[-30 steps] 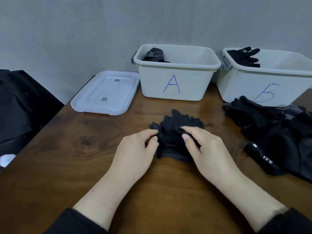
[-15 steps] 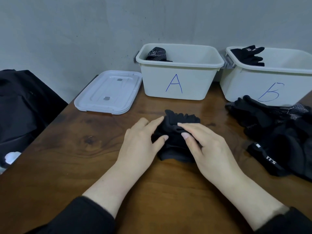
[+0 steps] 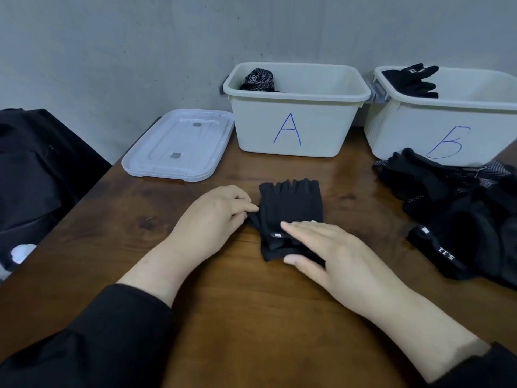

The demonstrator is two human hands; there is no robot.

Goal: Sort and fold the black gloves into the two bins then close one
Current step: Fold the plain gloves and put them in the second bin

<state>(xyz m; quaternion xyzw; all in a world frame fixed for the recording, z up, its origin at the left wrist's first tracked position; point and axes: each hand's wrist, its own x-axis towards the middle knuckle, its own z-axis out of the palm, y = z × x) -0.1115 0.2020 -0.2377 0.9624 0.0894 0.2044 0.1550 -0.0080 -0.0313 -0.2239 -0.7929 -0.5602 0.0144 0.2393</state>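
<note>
Lying lengthwise, glove (image 3: 291, 208) fingers toward bins; right hand (image 3: 330, 256) flat on cuff, left hand (image 3: 212, 217) pinching edge

A single wide-angle head-worn camera looks forward and down from close above the brown wooden table (image 3: 251, 317), facing the grey wall (image 3: 140, 51), with both forearms entering from the bottom edge.

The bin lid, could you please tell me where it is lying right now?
In the head view the lid lies flat on the table, at the back left, just left of bin A.
</note>
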